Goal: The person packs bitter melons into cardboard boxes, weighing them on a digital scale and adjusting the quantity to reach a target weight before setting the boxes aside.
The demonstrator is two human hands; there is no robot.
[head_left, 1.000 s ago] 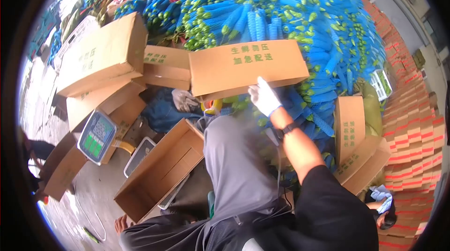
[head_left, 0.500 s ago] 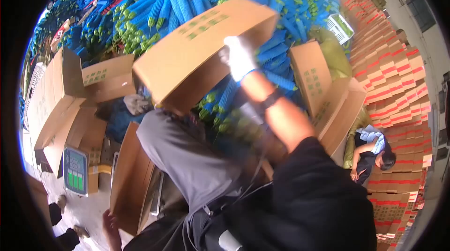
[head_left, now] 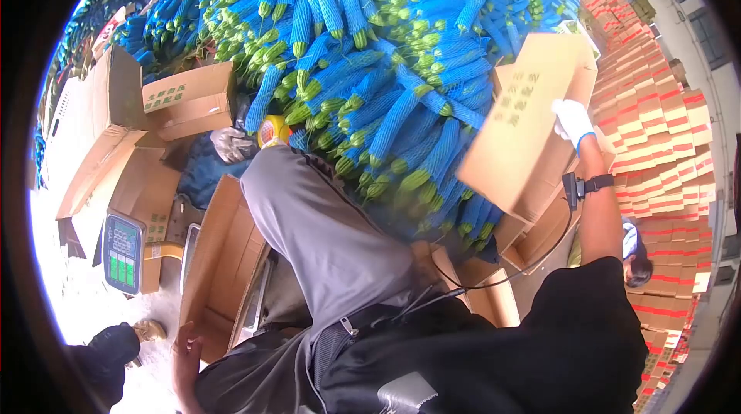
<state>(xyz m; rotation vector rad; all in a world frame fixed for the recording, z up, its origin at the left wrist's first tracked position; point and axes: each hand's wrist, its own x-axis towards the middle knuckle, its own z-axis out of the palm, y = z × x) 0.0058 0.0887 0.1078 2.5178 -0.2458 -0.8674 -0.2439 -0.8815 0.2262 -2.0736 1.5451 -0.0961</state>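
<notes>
My right hand [head_left: 573, 123], in a white glove, grips the edge of a tilted cardboard box [head_left: 519, 124] with green print. The box is held up over other open cartons [head_left: 540, 232] at the right. A dark device on a strap with a cable is on my right wrist. My bare left hand [head_left: 186, 356] is low at the left, beside the rim of an open, tilted carton [head_left: 224, 267]. Its fingers are loosely bent and apart, with nothing seen in them. Many green vegetables in blue foam nets [head_left: 401, 117] lie heaped before me.
A scale with a green keypad [head_left: 123, 253] stands at the left by more open cartons [head_left: 100, 128]. A grey glove [head_left: 231, 144] and a yellow round object [head_left: 273, 130] lie near my knee. Stacked cartons [head_left: 656, 182] line the right. Another person's shoe [head_left: 149, 330] shows lower left.
My right hand has carried the box from the middle, above my knee, over to the right. More of the netted vegetables now shows. My left hand has shifted up slightly.
</notes>
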